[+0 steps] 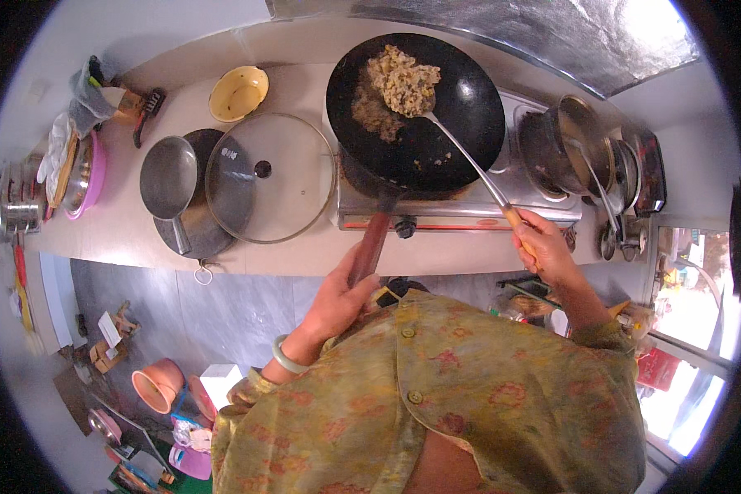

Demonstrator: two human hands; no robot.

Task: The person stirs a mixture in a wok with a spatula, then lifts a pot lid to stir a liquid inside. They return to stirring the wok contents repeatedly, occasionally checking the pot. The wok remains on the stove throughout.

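My left hand (341, 301) grips the reddish-brown handle of a black wok (463, 136), which sits on the left burner of a gas stove (444, 213). In my right hand (544, 247) is the wooden handle of a metal spatula (469, 162), slanting down into the wok. Its head lies at the lower edge of a clump of chopped, pale-brown food (404, 80), partly hidden by it. A thinner, darker patch of food (375, 111) spreads beside the clump, and a few bits lie lower in the wok.
Left of the stove are a glass lid (296, 179), a small grey pan (168, 173) over a dark round pan, and a yellow bowl (239, 92). A pot (583, 133) with a ladle stands at the right. Farther left are a pink basin (96, 179) and cloths.
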